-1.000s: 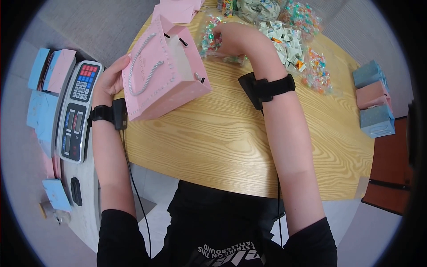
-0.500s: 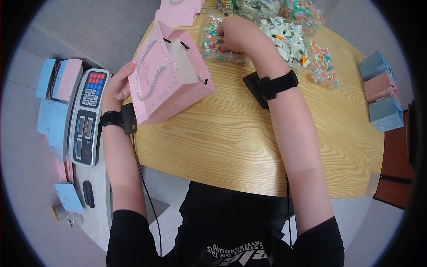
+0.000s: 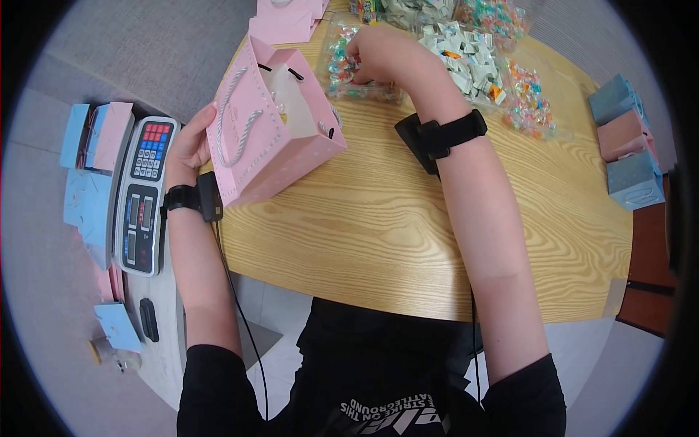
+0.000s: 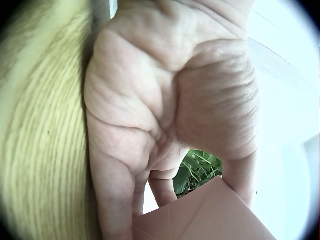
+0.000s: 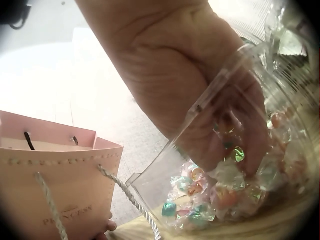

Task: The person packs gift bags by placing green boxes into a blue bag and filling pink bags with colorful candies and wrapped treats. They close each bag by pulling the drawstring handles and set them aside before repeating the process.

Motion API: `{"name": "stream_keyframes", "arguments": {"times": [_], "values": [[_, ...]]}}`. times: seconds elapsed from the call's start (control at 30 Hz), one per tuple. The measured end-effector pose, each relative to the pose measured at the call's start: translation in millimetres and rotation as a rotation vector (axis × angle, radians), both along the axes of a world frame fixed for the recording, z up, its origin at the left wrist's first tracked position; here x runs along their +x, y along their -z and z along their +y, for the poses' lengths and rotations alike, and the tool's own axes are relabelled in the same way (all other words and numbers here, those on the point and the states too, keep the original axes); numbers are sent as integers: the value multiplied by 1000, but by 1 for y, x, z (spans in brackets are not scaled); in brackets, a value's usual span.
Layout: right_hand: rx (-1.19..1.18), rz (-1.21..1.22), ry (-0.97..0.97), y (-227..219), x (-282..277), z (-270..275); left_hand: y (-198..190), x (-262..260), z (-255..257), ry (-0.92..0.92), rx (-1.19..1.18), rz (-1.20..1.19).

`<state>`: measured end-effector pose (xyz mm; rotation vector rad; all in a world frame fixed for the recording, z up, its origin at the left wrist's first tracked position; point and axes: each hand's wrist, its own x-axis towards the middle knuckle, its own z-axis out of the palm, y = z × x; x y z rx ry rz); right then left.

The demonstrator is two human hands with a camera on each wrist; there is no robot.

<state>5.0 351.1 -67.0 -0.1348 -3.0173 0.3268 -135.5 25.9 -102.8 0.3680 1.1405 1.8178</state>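
Note:
In the head view, the left hand (image 3: 191,142) grips the side edge of an upright pink paper bag (image 3: 251,142) with silver rope handles. The left wrist view shows that hand (image 4: 165,100) with thumb and fingers on either side of the pink paper (image 4: 200,215). The bag's mouth is open; a clear wrapper with something yellow shows inside. Over a clear box of shiny wrapped candies (image 3: 341,62), the right hand (image 3: 397,58) reaches down. In the right wrist view, that hand's (image 5: 200,100) fingers curl among the candies (image 5: 200,212), several between thumb and fingers.
More clear boxes hold white-green packets (image 3: 473,69) and colourful candies (image 3: 530,105) beyond the right hand. Flat pink bags (image 3: 287,20) lie at the back. A scale (image 3: 145,197) stands at left, small bags (image 3: 633,178) at far right.
The head view has shifted a little. The right hand remains in the candy box with its fingers shifting slightly, and the left hand keeps its grip on the bag.

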Motion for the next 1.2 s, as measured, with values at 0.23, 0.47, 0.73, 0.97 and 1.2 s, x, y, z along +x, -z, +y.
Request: {"name": "stream_keyframes", "arguments": {"times": [0.23,0.47,0.73,0.97,1.2], "values": [[-112,-41,46,-5,3,0,-2,2,1,23,24,-23],[-163,-8,35,-18,8,1,-1,1,2,7,15,-34],[-366,45,65,-21,10,7,-2,3,3,9,21,-16],[-77,54,1,-36,11,10,-4,5,4,1,15,-12],[-515,52,-152,-98,51,-22,-5,7,4,-24,-4,9]]}}
